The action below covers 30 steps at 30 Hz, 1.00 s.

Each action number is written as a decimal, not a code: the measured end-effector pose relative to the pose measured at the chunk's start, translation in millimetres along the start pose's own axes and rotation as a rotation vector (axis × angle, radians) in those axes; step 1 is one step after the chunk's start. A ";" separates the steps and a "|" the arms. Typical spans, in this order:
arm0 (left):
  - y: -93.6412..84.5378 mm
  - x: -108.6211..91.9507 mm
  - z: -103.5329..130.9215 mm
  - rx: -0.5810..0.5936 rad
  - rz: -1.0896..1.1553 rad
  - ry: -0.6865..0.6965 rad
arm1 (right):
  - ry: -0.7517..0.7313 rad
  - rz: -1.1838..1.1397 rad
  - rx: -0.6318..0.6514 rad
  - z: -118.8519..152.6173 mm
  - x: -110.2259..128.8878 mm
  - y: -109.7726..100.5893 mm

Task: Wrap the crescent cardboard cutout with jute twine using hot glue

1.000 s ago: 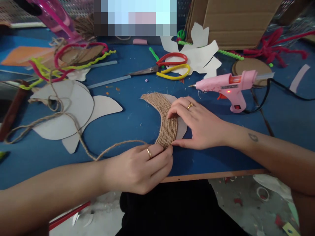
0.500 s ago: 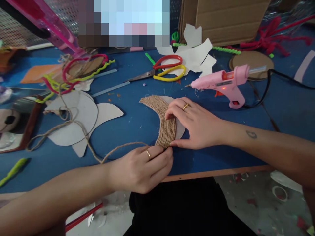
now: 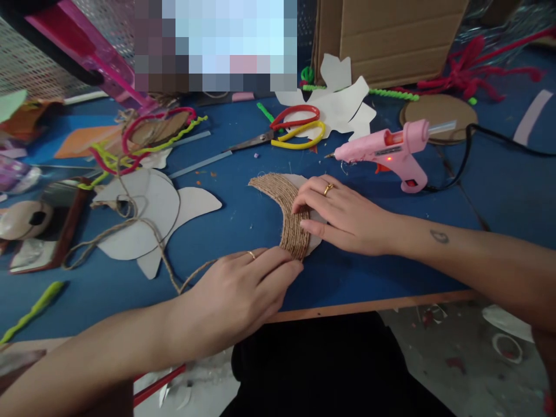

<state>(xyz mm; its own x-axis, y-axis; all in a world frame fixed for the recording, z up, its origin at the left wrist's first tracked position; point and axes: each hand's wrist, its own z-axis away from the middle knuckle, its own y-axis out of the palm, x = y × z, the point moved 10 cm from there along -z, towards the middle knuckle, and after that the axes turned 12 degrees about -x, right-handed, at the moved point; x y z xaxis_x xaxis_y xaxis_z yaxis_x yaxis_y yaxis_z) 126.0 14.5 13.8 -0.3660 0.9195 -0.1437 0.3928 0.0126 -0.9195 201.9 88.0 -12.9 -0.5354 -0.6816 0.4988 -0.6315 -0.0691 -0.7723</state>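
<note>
A crescent-shaped piece lies on the blue table, its face covered with curved rows of jute twine. Pale card shows along its right side. My right hand holds the crescent down, fingers curved over its twine and thumb against the rows. At the lower end, my left hand has its fingers pinched together on the twine; the fingertips are partly hidden. The loose jute twine runs from my left hand leftward over white card cut-outs. A pink glue gun with a lit light lies beyond my right hand.
Scissors with red and yellow handles lie behind the crescent, near a white leafy cut-out. Glue sticks, pipe cleaners and a cardboard disc are around. The gun's black cable runs right. The table's front edge is close.
My right thumb has moved up from the crescent's lower edge onto its twine rows. My left hand has turned slightly and still pinches at the lower end. The view has shifted a little.
</note>
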 end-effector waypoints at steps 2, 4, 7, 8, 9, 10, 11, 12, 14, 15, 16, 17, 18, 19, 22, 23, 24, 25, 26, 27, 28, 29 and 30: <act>2.9 3.8 0.7 0.040 -0.018 -0.037 | -0.004 -0.011 -0.021 -0.3 1.2 -1.9; 5.8 7.7 1.2 0.075 -0.030 -0.064 | -0.031 -0.032 -0.056 -1.2 5.4 -6.5; 3.2 13.4 -1.2 0.070 -0.027 -0.091 | -0.095 -0.066 -0.108 -2.9 15.3 -15.4; 0.3 16.2 -2.8 0.056 -0.013 -0.107 | -0.115 -0.074 -0.120 -3.4 18.7 -18.2; -3.9 19.4 -4.9 0.034 0.011 -0.127 | -0.132 -0.080 -0.129 -4.0 21.9 -21.0; -9.0 23.3 -7.4 0.007 0.041 -0.153 | -0.147 -0.085 -0.141 -4.5 24.9 -24.2; -15.4 27.1 -10.2 -0.027 0.075 -0.177 | -0.159 -0.087 -0.156 -5.1 27.8 -27.9; -22.3 30.7 -13.3 -0.061 0.112 -0.199 | -0.168 -0.085 -0.170 -5.7 30.3 -31.7; -37.0 37.3 -19.6 -0.125 0.179 -0.237 | -0.171 -0.079 -0.188 -6.8 34.1 -39.0; -43.9 40.1 -22.7 -0.148 0.210 -0.256 | -0.172 -0.079 -0.189 -7.1 35.8 -42.0; -50.8 42.8 -25.6 -0.169 0.238 -0.274 | -0.174 -0.082 -0.182 -7.1 37.6 -44.4; -57.3 45.2 -28.4 -0.187 0.261 -0.293 | -0.180 -0.085 -0.172 -7.1 39.5 -46.3; -63.8 47.5 -31.1 -0.204 0.278 -0.311 | -0.186 -0.083 -0.163 -7.0 41.4 -48.1; -70.2 49.7 -33.6 -0.224 0.286 -0.327 | -0.191 -0.072 -0.163 -7.1 42.9 -50.1; -89.2 56.5 -40.9 -0.289 0.263 -0.357 | -0.162 0.023 -0.196 -10.4 42.4 -56.0; -94.4 59.0 -43.4 -0.304 0.250 -0.363 | -0.147 0.054 -0.215 -12.5 41.7 -57.7; -99.0 61.6 -46.0 -0.315 0.243 -0.369 | -0.134 0.072 -0.238 -14.8 41.3 -59.5; -103.2 64.1 -48.7 -0.324 0.242 -0.372 | -0.120 0.077 -0.260 -17.5 41.1 -61.0; -107.2 66.6 -51.5 -0.334 0.247 -0.374 | -0.105 0.069 -0.283 -20.2 40.7 -62.6; -111.1 69.1 -54.1 -0.344 0.258 -0.377 | -0.085 0.049 -0.305 -22.8 40.2 -64.4; -114.9 71.4 -56.6 -0.356 0.275 -0.377 | -0.057 0.019 -0.321 -25.3 39.0 -65.9; -118.5 73.7 -58.7 -0.368 0.294 -0.380 | -0.025 -0.018 -0.331 -27.4 37.8 -67.1; -121.4 76.2 -60.5 -0.379 0.312 -0.386 | 0.006 -0.062 -0.335 -29.1 37.0 -67.8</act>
<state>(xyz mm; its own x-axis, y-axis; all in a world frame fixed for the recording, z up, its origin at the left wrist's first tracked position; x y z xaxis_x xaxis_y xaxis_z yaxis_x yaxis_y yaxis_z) 101.4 106.8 136.7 -0.4364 0.6950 -0.5714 0.7763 -0.0303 -0.6297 208.6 88.7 69.3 -0.4928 -0.6793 0.5437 -0.8117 0.1337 -0.5686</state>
